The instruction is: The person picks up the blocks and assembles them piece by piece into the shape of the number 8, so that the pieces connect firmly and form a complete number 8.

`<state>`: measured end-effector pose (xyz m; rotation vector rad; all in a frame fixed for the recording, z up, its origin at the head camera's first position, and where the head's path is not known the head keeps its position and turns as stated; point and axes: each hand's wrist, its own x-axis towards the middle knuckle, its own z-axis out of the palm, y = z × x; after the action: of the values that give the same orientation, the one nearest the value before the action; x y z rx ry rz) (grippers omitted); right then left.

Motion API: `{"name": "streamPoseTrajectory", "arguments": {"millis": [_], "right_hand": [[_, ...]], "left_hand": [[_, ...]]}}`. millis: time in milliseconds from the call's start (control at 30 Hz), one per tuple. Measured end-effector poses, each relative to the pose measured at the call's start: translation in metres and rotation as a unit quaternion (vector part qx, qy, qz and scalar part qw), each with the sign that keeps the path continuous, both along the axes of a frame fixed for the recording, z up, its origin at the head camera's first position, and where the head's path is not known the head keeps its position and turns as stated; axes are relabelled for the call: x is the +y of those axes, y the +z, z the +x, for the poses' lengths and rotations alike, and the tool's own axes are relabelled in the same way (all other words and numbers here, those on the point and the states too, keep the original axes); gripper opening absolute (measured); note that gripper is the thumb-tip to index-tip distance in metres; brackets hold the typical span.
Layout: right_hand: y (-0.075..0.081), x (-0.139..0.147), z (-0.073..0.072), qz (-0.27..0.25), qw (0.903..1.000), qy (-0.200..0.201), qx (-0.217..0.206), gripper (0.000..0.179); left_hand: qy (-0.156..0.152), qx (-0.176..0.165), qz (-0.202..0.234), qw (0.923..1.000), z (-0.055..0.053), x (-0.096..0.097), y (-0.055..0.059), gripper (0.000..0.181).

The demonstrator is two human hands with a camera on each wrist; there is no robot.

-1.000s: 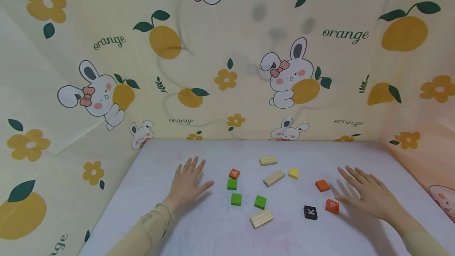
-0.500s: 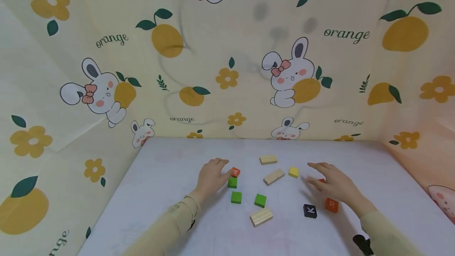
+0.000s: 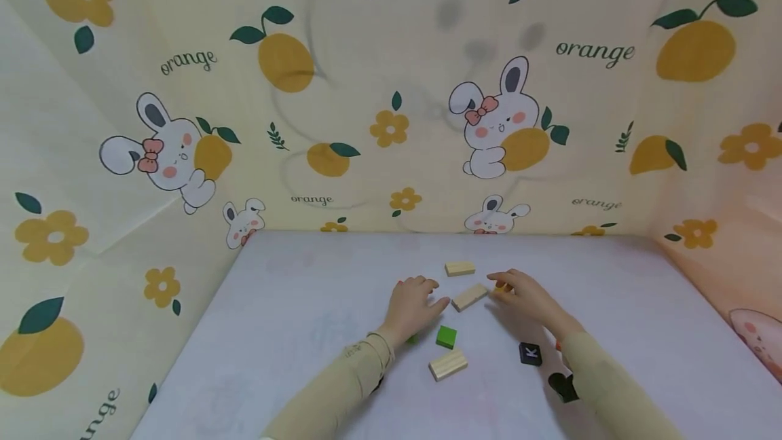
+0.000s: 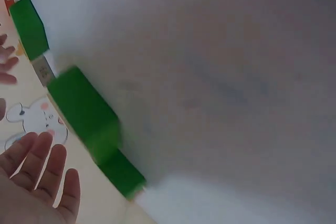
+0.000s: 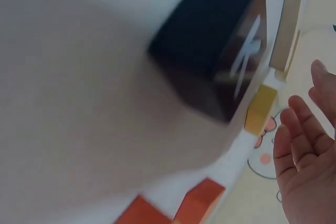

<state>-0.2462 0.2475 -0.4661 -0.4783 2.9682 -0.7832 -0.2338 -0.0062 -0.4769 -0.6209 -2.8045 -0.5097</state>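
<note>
My left hand [image 3: 412,305] hovers left of the slanted wooden block [image 3: 469,297], its fingers loosely spread and holding nothing. It covers the orange A block and most of the green blocks beside it; one green block [image 3: 447,337] shows to its lower right. My right hand [image 3: 530,301] is over the yellow block [image 3: 502,288], which its fingers partly hide. In the right wrist view that hand's fingers [image 5: 302,135] are relaxed and apart from the yellow block [image 5: 261,109]. The black K block [image 3: 530,354] lies nearer, left of the right sleeve.
A second wooden block [image 3: 459,269] lies farther back, and a third wooden block [image 3: 448,364] sits in front. Two orange blocks, one of them an orange block [image 5: 199,203], lie under the right forearm. A patterned cloth wall [image 3: 342,107] borders the white table [image 3: 293,277].
Both hands have moved inward over the table, the left one rightward past the orange A block, the right one leftward to the yellow block. The blocks have stayed in place.
</note>
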Motion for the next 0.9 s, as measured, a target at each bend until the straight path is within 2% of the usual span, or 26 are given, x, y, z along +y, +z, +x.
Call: {"name": "streamPoseTrajectory", "arguments": {"millis": [200,400,600,733,900], "right_hand": [[0.0,-0.008,-0.011,-0.001,0.9998,0.009,-0.017,0.036],[-0.004,-0.012,-0.016,-0.003,0.9996,0.022,-0.015,0.035],[-0.008,-0.016,-0.02,0.014,0.9993,0.028,-0.021,0.029],[-0.009,-0.017,-0.021,0.016,0.9992,0.024,-0.026,0.027],[-0.007,-0.018,-0.022,0.026,0.9993,0.009,-0.025,0.024]], "left_hand": [[0.015,-0.033,-0.033,0.9988,-0.005,0.027,0.001,0.037],[0.035,-0.047,-0.067,0.996,-0.008,0.042,-0.002,0.039],[0.036,-0.063,-0.074,0.9946,-0.009,0.046,-0.006,0.034],[0.035,-0.057,-0.079,0.9947,-0.01,0.046,-0.009,0.028],[0.038,-0.045,-0.085,0.9946,-0.011,0.046,-0.007,0.028]]}}
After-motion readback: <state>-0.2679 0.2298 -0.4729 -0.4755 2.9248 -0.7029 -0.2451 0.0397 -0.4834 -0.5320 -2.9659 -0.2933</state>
